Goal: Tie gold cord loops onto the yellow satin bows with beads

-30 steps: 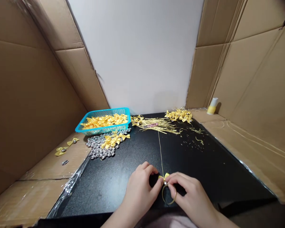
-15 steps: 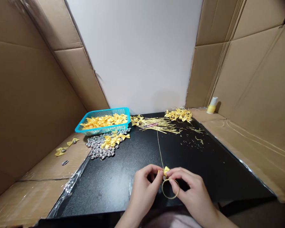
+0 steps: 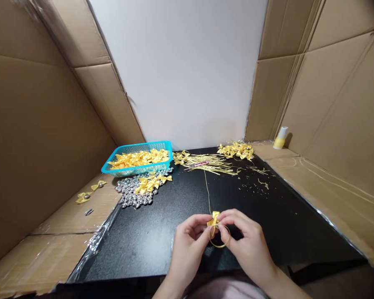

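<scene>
Near the table's front edge, my left hand (image 3: 190,241) pinches a yellow ribbon bow (image 3: 215,216) from its left side. My right hand (image 3: 247,238) is closed at the bow's right side, thumb and index fingertip gripping the gold cord there. A round loop of gold cord (image 3: 220,246) hangs below the bow between both thumbs. From the bow, a long strand (image 3: 207,193) of the same cord runs away toward the back of the table. My fingertips partly hide where cord and bow meet.
A blue basket (image 3: 104,169) of yellow bows stands back left, with silver beads (image 3: 134,199) and loose bows (image 3: 149,183) before it. Cut gold cords (image 3: 216,166) with a pink-handled tool (image 3: 202,163), finished bows (image 3: 237,150) and a thread cone (image 3: 280,139) lie behind. Cardboard walls flank the table.
The bow has turned and lifted slightly, showing more of its face. Both hands have moved a little, and the cord loop has shifted left and upward.
</scene>
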Available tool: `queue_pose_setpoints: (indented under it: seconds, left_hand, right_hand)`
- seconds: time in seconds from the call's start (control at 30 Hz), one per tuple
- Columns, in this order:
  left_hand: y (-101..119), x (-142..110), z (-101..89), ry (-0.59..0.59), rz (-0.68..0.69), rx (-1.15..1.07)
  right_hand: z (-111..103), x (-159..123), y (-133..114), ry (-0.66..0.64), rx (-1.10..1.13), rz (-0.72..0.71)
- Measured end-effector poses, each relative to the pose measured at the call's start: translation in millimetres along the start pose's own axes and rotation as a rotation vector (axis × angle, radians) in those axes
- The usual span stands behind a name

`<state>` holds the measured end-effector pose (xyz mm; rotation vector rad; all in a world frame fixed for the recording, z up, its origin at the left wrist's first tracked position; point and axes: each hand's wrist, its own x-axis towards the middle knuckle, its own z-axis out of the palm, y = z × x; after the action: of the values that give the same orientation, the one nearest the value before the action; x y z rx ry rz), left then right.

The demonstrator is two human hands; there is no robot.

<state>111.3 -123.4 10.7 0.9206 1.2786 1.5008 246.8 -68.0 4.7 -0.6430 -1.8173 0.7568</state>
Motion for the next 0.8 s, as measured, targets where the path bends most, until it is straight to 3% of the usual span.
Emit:
queue_pose_setpoints:
  seconds: [0.27,0.43,0.8]
  left_hand:
    - [-2.1,-1.3,1.2,0.04,0.04,0.085]
    - [-1.8,-1.5,1.3,0.042,0.054,0.107]
    - [-6.9,2.5,-1.9,-0.021,0.026,0.105]
  right_hand:
    - [-1.8,0.4,3.9,-0.012,-0.083,0.055]
    - [-1.8,1.1,7.3,-0.087,0.034,0.163]
    - [-0.9,-2.3,7.1,-0.033,0.085,0.177]
